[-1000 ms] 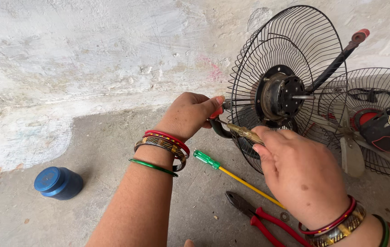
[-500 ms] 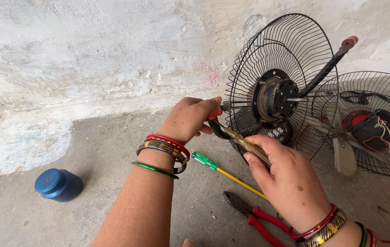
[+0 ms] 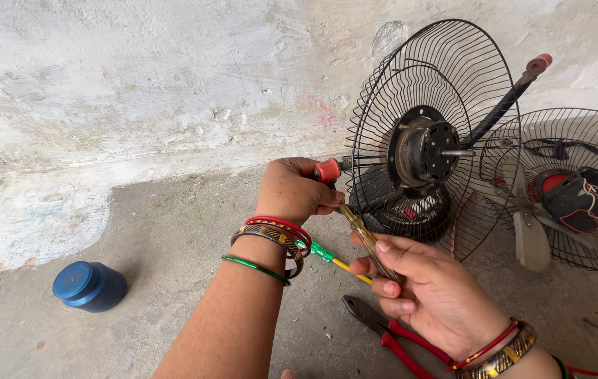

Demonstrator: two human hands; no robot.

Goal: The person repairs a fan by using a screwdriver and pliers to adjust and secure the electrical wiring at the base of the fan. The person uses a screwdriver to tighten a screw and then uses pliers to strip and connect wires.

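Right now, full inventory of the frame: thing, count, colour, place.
Fan guard with motor: 1, black wire, upright by the wall, right.
Second fan guard: 1, black, far right, grey blades and a red-black part inside.
Red-tipped tool: 1, in the left hand.
Brass-coloured tool: 1, in the right hand.
Screwdriver: 1, green and yellow, on the floor under the wrists.
Pliers: 1, red handles, floor, lower right.
Jar: 1, blue, floor, left.
Left hand: bangles, gripping.
Right hand: bangles, gripping.
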